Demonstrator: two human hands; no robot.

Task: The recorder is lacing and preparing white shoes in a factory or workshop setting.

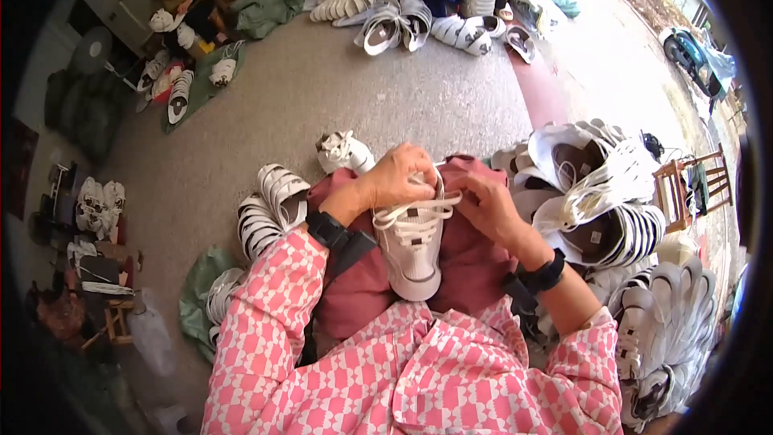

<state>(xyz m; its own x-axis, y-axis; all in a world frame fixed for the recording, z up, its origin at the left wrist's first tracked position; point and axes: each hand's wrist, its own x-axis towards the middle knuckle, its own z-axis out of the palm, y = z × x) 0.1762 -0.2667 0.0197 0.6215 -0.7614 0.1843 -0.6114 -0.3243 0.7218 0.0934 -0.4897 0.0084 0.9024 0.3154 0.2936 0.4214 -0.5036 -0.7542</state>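
Note:
A white sneaker upper (pixel 412 251) lies across my lap with its toe toward me, partly threaded with a white shoelace (pixel 425 209). My left hand (pixel 396 177) is closed at the upper's far end, with its fingers curled by the top eyelets. Opposite it, my right hand (pixel 488 205) pinches at the lace on the right side of the opening. The fingers hide the far end of the upper and part of the lace.
Stacks of white uppers (pixel 270 205) stand left of my knees. On the right are more uppers (pixel 636 234) with a bundle of white laces (pixel 608 189). Beyond my knees sits another white shoe piece (pixel 342 151). A wooden stool (pixel 692 189) stands far right. Other people (pixel 181 0) sit farther off.

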